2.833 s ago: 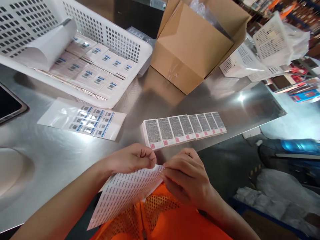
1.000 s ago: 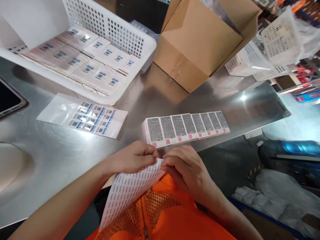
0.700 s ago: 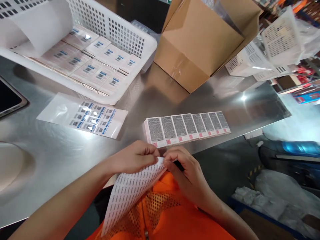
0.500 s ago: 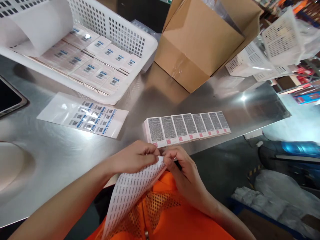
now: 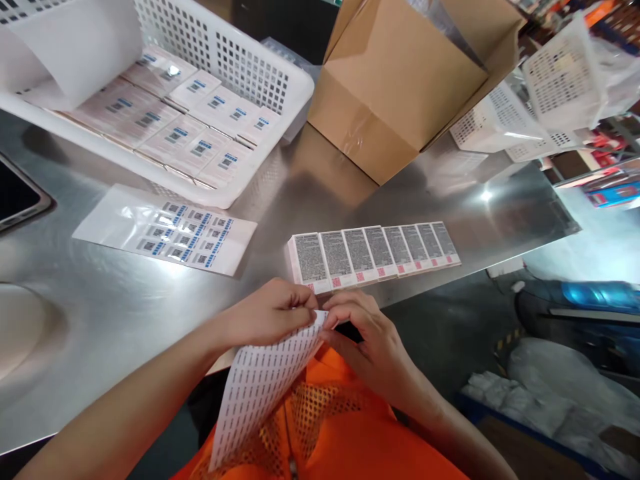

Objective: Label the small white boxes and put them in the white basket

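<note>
left hand (image 5: 265,315): fingers pinched the top corner of the label sheet (image 5: 260,387), holding it taut just off the bench edge so the corner stayed put for peeling.
right hand (image 5: 367,343): fingers closed narrow at that same corner, thumb and forefinger nipping what looked like a single label; too small to tell if it was lifted.
label sheet: hung from the pinch down over the orange vest (image 5: 325,427), printed side up, over the lap rather than on the bench.
row of boxes (image 5: 373,253): lined up side by side, touching, text face up, just beyond both hands; within short reach, likely so each face sat ready for a label.
bench (image 5: 100,313): bare steel around the row.
second sheet (image 5: 167,230): blue-printed labels, flat on the bench, left of the row, well apart from the hands.
white basket (image 5: 220,73): far left, packed with flat boxes carrying blue-printed labels, a loose backing sheet curled over them.
cardboard carton (image 5: 400,87): flaps open, behind the row.
</note>
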`<act>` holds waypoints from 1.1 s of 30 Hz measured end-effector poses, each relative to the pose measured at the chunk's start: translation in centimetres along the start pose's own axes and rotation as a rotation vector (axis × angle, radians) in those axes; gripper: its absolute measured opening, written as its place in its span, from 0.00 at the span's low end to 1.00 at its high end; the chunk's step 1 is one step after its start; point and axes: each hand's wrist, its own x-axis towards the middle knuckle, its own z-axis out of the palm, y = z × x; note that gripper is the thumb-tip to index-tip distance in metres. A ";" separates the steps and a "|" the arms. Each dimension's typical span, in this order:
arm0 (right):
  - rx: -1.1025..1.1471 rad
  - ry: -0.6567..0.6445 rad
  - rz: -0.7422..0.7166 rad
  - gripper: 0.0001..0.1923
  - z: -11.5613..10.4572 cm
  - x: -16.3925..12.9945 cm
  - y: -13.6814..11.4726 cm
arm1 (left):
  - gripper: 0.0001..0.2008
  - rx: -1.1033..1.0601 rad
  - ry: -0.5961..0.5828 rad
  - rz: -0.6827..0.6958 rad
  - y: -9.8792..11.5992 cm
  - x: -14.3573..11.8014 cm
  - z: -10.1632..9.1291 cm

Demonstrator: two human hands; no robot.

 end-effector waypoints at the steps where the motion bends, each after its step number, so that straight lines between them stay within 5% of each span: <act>1: -0.026 0.019 -0.011 0.04 0.0 0.0 0.0 | 0.08 0.002 0.003 -0.002 0.0 0.0 0.0; 9: -0.184 0.077 0.061 0.03 0.1 -0.4 -0.9 | 0.09 -0.063 -0.006 -0.081 0.2 0.0 0.1; 21: -0.503 0.389 -0.459 0.13 1.9 -1.3 2.8 | 0.09 -0.149 0.003 -0.090 0.3 -0.2 0.2; 33: -0.190 0.506 -0.405 0.14 2.5 0.0 2.0 | 0.04 -0.148 0.023 -0.034 0.3 0.0 0.1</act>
